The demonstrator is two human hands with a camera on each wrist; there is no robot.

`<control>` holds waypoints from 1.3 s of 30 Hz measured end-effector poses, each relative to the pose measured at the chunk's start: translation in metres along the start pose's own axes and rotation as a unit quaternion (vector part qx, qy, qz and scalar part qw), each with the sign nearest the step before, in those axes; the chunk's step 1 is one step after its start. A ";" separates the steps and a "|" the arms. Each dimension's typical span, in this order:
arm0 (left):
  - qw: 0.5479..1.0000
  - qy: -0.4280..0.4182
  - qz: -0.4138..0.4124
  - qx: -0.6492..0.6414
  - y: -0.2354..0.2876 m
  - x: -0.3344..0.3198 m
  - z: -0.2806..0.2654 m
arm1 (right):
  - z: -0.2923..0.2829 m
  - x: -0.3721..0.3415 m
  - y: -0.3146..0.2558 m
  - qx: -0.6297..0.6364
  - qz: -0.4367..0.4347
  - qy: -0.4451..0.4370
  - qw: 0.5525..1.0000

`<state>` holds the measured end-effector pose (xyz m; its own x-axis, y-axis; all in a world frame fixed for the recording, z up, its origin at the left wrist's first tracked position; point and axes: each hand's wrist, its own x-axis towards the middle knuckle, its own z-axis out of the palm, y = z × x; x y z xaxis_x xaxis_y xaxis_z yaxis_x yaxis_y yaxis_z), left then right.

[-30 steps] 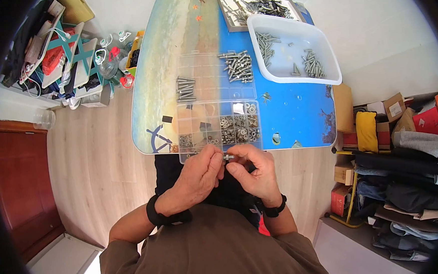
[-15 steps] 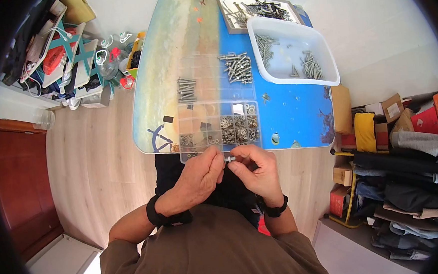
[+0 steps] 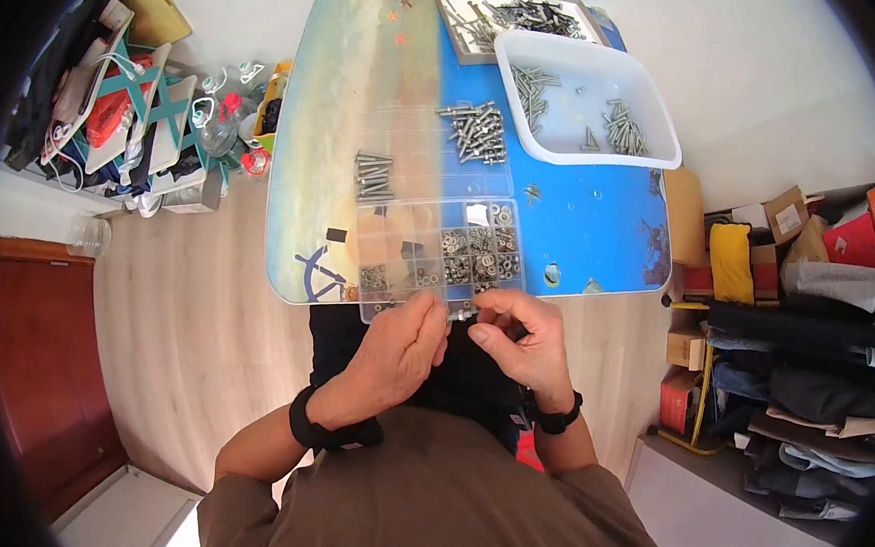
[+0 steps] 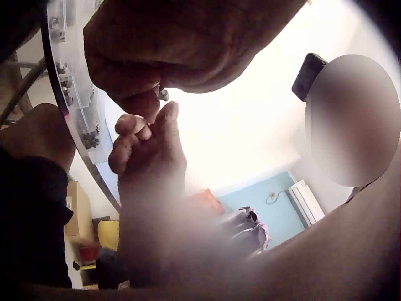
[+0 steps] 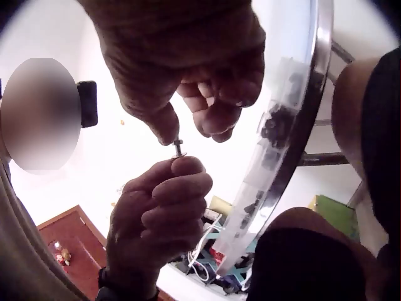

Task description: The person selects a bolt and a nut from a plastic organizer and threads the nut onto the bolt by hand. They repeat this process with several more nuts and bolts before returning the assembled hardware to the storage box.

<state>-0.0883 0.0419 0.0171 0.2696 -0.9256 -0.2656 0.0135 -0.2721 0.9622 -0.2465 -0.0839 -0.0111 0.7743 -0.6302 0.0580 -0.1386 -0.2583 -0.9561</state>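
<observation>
My left hand (image 3: 392,346) pinches a small metal bolt (image 3: 460,315) between thumb and forefinger over the near edge of the table. The bolt (image 5: 178,149) sticks out toward my right hand, with a wider ring round its shaft. My right hand (image 3: 524,340) is beside it, thumb and fingers spread apart and loosely bent. In the right wrist view the right thumb (image 5: 164,125) is right at the bolt's free end. Just beyond both hands lies a clear compartment box (image 3: 436,205) of nuts and washers (image 3: 481,241), its near edge partly hidden by the hands.
On the box's raised clear lid lie a heap of bolts (image 3: 474,134) and a short row of bolts (image 3: 374,177). A white plastic tub (image 3: 591,159) with two piles of screws stands at the right. Behind it is a shallow tray (image 3: 459,47) of mixed bolts.
My right thumb and fingers were at the bolt's end; they have parted and moved slightly right, off the bolt. The left hand stays almost in place, holding it.
</observation>
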 end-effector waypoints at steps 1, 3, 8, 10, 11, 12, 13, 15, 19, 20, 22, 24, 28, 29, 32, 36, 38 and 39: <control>1.000 -0.004 -0.004 0.002 0.000 0.002 0.001 | -0.001 0.001 -0.002 0.019 -0.010 0.003 1.000; 1.000 -0.012 -0.004 0.004 0.000 0.005 0.005 | 0.002 0.005 -0.011 0.015 -0.020 0.009 1.000; 1.000 -0.005 -0.006 0.000 0.002 0.003 0.000 | 0.000 0.005 0.001 -0.005 -0.055 0.007 0.998; 1.000 -0.003 -0.008 0.008 0.003 0.003 -0.002 | -0.002 0.001 0.002 -0.012 -0.030 0.003 0.999; 1.000 -0.007 -0.004 0.016 0.003 0.004 -0.001 | -0.001 0.001 0.000 -0.013 -0.026 0.006 1.000; 1.000 -0.013 -0.004 0.015 0.003 0.005 0.001 | 0.000 0.005 -0.006 -0.002 -0.042 0.004 0.999; 1.000 -0.020 -0.003 0.014 0.004 0.005 0.003 | -0.001 0.008 -0.010 0.008 -0.060 0.004 0.998; 1.000 -0.027 0.000 0.015 0.006 0.005 0.004 | -0.003 0.009 -0.010 0.001 -0.068 0.004 0.998; 1.000 -0.009 0.002 0.008 0.006 0.005 -0.002 | -0.004 0.005 0.001 -0.015 -0.049 0.005 0.999; 1.000 -0.013 0.002 0.017 0.005 0.004 -0.003 | -0.004 0.004 0.003 -0.013 -0.046 0.003 0.999; 0.999 -0.017 0.015 0.025 0.001 0.005 -0.001 | -0.007 0.004 -0.001 0.026 -0.058 -0.008 0.998; 0.999 -0.022 0.035 0.034 0.002 0.008 0.002 | -0.004 0.008 -0.007 0.015 -0.057 -0.004 0.998; 1.000 -0.021 0.000 0.012 0.003 0.007 -0.001 | -0.003 0.006 0.006 -0.020 -0.080 0.026 0.996; 1.000 -0.019 0.003 0.022 0.001 0.006 -0.003 | -0.005 0.005 0.008 -0.018 -0.080 0.020 0.996; 0.998 -0.011 0.045 0.048 -0.004 0.008 -0.003 | -0.008 0.000 0.000 -0.003 -0.038 0.003 0.999; 0.996 -0.013 0.052 0.074 -0.011 0.012 0.004 | -0.005 0.011 -0.009 0.001 -0.070 -0.016 0.997; 0.996 0.000 0.061 0.063 -0.011 0.011 0.003 | -0.003 0.014 -0.007 -0.010 -0.089 -0.027 0.996; 0.996 0.005 0.058 0.062 -0.012 0.011 0.001 | -0.003 0.013 -0.006 -0.021 -0.090 -0.033 0.995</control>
<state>-0.0869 0.0348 0.0025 0.2727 -0.9500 -0.1524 -0.1376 -0.1953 0.9710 -0.2373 -0.0930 -0.0039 0.8277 -0.5218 0.2065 -0.0185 -0.3932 -0.9193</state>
